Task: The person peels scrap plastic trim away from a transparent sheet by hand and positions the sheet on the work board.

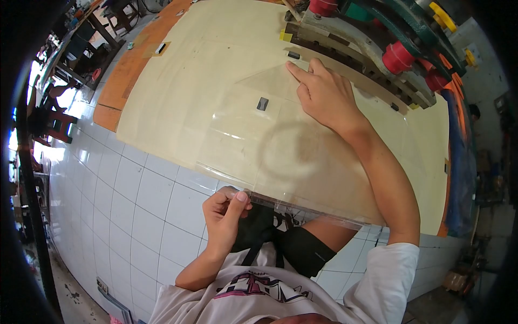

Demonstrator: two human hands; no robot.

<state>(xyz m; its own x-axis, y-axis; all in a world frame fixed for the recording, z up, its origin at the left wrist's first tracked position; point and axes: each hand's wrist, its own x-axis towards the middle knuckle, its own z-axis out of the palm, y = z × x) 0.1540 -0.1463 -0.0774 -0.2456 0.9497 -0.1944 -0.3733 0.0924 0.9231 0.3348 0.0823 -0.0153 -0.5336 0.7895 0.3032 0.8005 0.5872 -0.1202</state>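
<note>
A clear plastic sheet point(232, 141) lies over the pale yellow board point(178, 70) and overhangs its near edge. My left hand point(226, 209) is closed at that near edge, thumb and fingers pinching the sheet. Farther up the board, my right hand point(327, 93) rests on the sheet with the index finger stretched out and the other fingers partly bent. Its fingertip is by the sheet's far edge, just short of a small dark block point(293, 55). Another dark block point(262, 103) sits left of the right hand, near the middle of the board.
A green machine with red cylinders point(398, 58) and a long metal bar point(356, 51) stands across the board's far right. A third dark block point(394, 107) lies beside that bar. An orange-brown tabletop point(116, 86) shows beyond the board's left edge. White floor tiles point(145, 189) lie below.
</note>
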